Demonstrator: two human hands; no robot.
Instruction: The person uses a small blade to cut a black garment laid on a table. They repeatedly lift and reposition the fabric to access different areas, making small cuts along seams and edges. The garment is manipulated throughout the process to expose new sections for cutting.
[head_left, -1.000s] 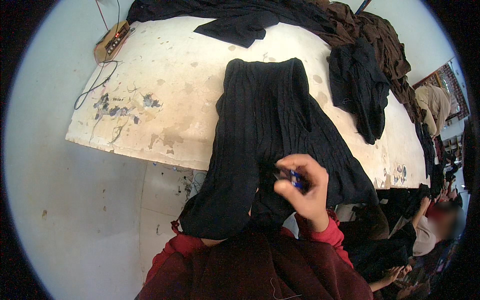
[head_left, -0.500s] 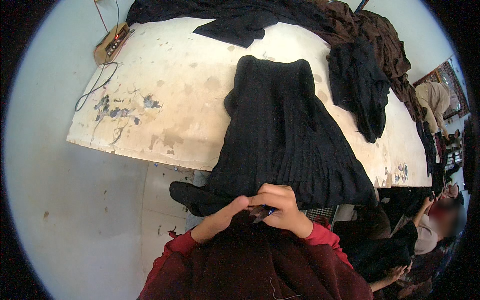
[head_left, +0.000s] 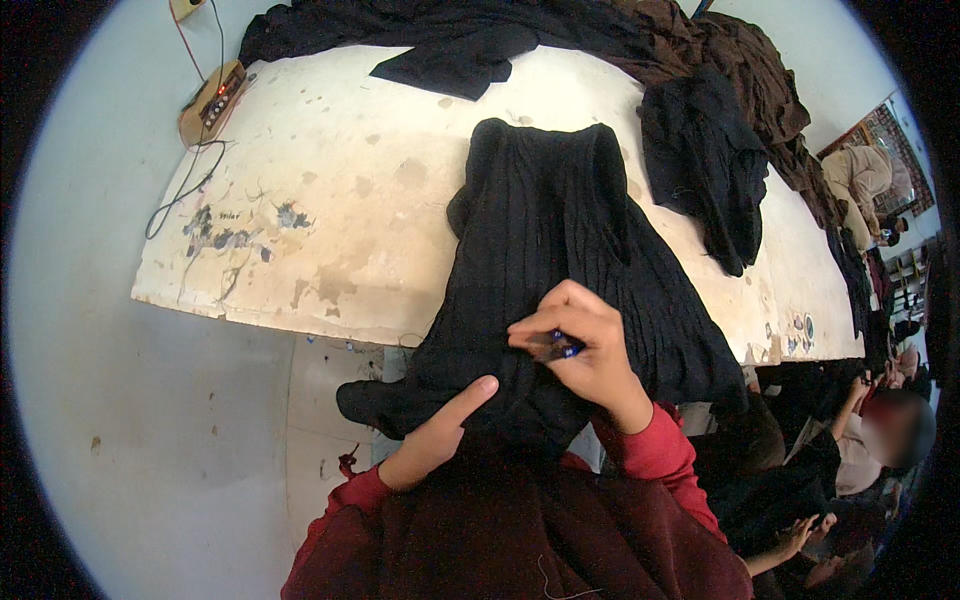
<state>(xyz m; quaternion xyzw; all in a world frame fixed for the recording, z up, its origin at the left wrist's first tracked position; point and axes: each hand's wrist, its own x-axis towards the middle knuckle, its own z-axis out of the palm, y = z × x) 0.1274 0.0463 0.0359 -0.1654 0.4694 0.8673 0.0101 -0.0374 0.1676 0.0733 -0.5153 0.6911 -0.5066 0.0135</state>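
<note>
A black pleated garment lies spread over the table's front edge, its narrower end away from me and its wide lower part hanging toward my body. My left hand holds its near edge, thumb stretched on top and the other fingers mostly hidden by cloth. Above the garment's lower middle, my right hand is closed around a small blue and dark tool, which looks like thread snips. The right thumb and fingertips are pinched together; whether a thread is between them is too small to tell.
The pale, stained table carries another black garment at the right. Black and brown cloth is heaped along its far edge. A beige box with a red light and cable sits far left. A person works at the right.
My right hand has lifted away from my left hand, moving up and right over the garment with the tool. My left hand stays at the near edge. The view has shifted slightly.
</note>
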